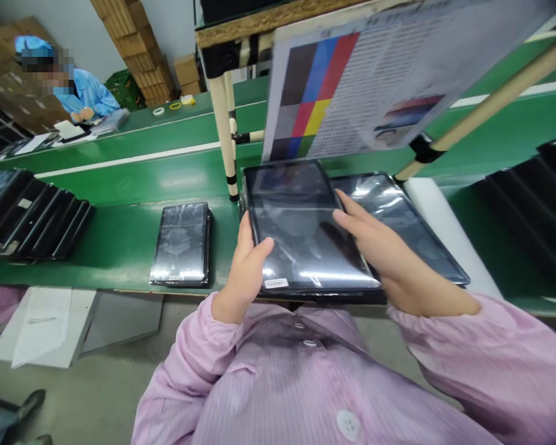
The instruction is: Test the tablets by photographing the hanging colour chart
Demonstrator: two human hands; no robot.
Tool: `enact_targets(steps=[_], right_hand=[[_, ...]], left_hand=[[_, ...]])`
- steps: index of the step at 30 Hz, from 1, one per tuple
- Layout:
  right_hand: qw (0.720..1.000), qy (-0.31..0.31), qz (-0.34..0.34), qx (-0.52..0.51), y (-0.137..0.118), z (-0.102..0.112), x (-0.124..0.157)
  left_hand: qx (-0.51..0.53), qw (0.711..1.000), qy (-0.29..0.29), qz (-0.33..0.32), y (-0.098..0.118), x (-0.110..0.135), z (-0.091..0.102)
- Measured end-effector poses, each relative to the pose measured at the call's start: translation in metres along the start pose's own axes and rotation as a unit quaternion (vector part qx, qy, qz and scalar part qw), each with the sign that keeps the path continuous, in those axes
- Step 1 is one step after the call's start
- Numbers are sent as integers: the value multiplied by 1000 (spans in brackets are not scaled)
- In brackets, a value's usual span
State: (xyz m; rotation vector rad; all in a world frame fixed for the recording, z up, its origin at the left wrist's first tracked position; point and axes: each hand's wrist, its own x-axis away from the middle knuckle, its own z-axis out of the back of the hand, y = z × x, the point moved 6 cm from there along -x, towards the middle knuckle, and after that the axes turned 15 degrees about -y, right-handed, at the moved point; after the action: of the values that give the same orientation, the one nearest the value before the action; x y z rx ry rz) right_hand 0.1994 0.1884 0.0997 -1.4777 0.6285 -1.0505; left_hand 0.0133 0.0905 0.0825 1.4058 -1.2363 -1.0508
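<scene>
A glossy black screen panel (306,228), seemingly wrapped in clear film, lies almost flat at the near edge of the green desk (115,247), in front of the person's body. Both hands grasp it by its sides: the left hand (248,272) has its thumb over the left edge, and the right hand (375,244) takes the right edge, its lower fingers out of sight. A white label (277,283) sits at the panel's near left corner, its print too small to read. Beneath shows a dark edge, mostly covered, so whether the panel rests on it or is slightly lifted cannot be told. A second panel (408,213) to the right is partly hidden by the right hand and forearm; a white slab (445,222) lies beyond it. To the left stands a small stack of film-wrapped panels (180,241), its count unclear. The leaning row of black panels (50,216) is cut off at the left border, and the dark stack (537,204) at the right border is hard to make out. Above, a printed sheet (324,93) carries colour blocks and illegible lines. Far left, a co-worker in blue (90,93) handles something indistinct.
</scene>
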Motion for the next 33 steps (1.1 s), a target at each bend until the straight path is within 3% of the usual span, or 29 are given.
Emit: enact_targets(steps=[3, 6, 9, 13, 18, 22, 25, 29, 33], right_hand=[[1000, 7, 3, 6, -16, -12, 11], [1000, -19, 5, -2, -27, -41, 18], [996, -66, 42, 31, -31, -90, 16], [984, -156, 79, 40, -29, -171, -2], [977, -190, 90, 17, -18, -243, -33], [981, -168, 92, 35, 1, -269, -57], [983, -161, 71, 46, 17, -279, -68], [986, -153, 55, 26, 27, -284, -67], [986, -155, 48, 25, 28, -288, -65]], left_hand=[[6, 998, -42, -40, 21, 5, 2], [13, 997, -34, -67, 42, 23, 30], [19, 997, 22, -76, 58, 51, 77], [10, 990, 108, -86, 67, 82, 149], [-4, 987, 136, -88, 50, 87, 222], [-5, 987, 133, -90, 21, 74, 264], [-9, 991, 126, -52, 1, 66, 284], [-17, 994, 106, -19, -8, 66, 296], [-30, 994, 106, -9, -7, 71, 296]])
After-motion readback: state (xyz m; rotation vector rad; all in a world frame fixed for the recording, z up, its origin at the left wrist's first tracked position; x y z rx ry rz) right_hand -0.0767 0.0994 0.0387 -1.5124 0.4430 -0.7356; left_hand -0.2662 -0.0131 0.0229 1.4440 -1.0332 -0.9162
